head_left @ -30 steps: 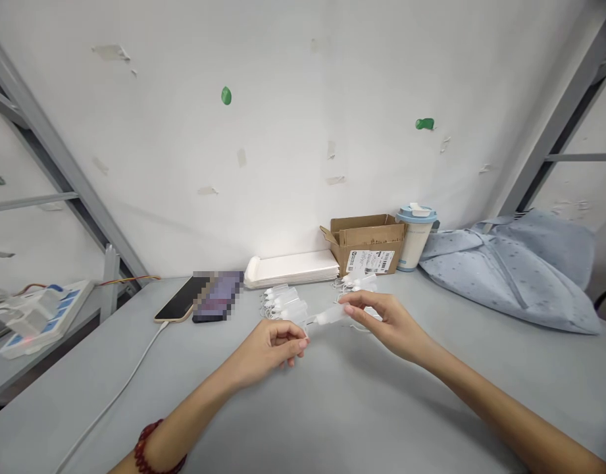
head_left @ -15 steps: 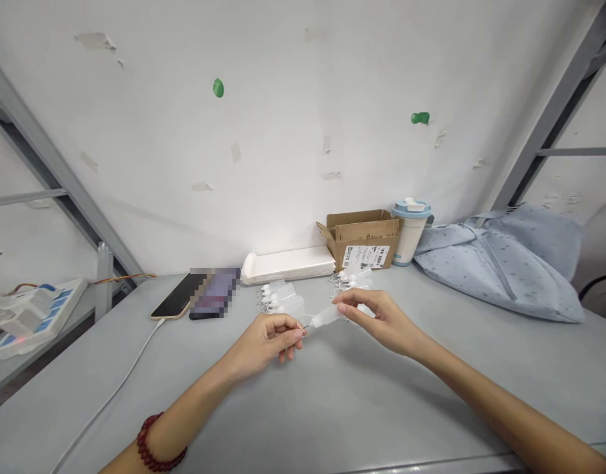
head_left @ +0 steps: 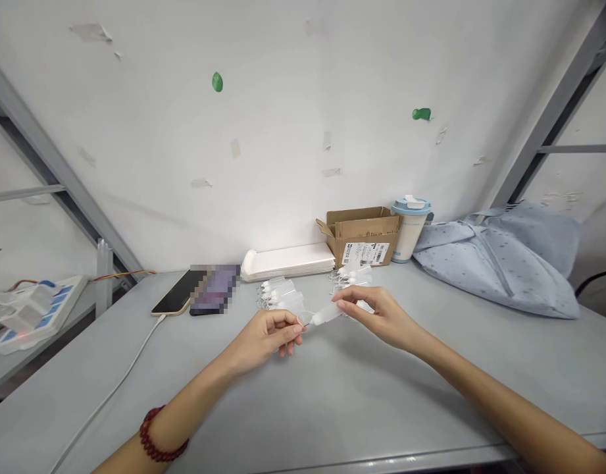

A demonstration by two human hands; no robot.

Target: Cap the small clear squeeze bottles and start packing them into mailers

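Over the grey table (head_left: pixel 332 395), my right hand (head_left: pixel 376 317) pinches a small translucent plastic bottle (head_left: pixel 325 315) by its body, its tip pointing left. My left hand (head_left: pixel 268 334) is closed in a pinch at the bottle's tip, on a thin piece too small to make out. Behind the hands lie two heaps of the same small white bottles: one heap of bottles (head_left: pixel 279 295) on the left, another heap (head_left: pixel 353 274) on the right.
A stack of white trays (head_left: pixel 285 261), a cardboard box (head_left: pixel 364 236) and a lidded cup (head_left: pixel 410 228) stand along the wall. A phone on a cable (head_left: pixel 175 300) lies left, a blue cloth bundle (head_left: pixel 505 260) right, a power strip (head_left: pixel 29 313) far left.
Both hands have kept their pinch on the bottle and barely shifted. The view has moved slightly, so everything sits a little higher in the picture.
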